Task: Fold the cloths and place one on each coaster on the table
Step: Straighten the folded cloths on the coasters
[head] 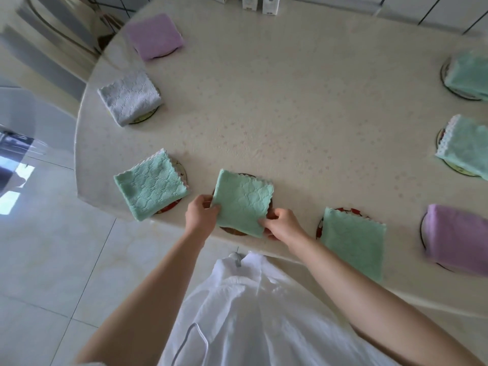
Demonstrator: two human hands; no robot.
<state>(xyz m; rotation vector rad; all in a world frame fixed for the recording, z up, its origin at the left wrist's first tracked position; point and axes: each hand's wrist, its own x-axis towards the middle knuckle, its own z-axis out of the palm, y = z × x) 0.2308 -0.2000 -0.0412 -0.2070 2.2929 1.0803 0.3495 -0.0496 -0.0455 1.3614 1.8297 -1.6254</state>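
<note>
Head view.

Hands: both pinch one folded green cloth (pixel 243 203). Left hand (pixel 202 213) closed on its near left edge, thumb over the cloth and fingers beneath. Right hand (pixel 281 224) closed on the near right corner in the same pinch. Neither hand is spread; only fingertips meet the fabric. This two-sided hold probably keeps the fold from opening while the square is squared up.

Task item: the green cloth lies over a dark coaster (pixel 232 230) at the near rim of the table (pixel 290 107), the coaster edge showing beneath it by both hands. Whether the cloth rests fully or is slightly lifted cannot be told.

Placed items, each a folded cloth over a coaster:
- green cloth, left neighbour (pixel 150 184), near the held one but apart.
- green cloth, right neighbour (pixel 353 244).
- purple cloth, near right (pixel 456 239).
- two green cloths, far right (pixel 467 146) and (pixel 468 75), partly cut off by the frame.
- white cloth (pixel 129 97), left edge.
- purple cloth, far left (pixel 154 35).

Judgement: every coaster in view is covered, so this looks like the last placement, with only release left.
</note>
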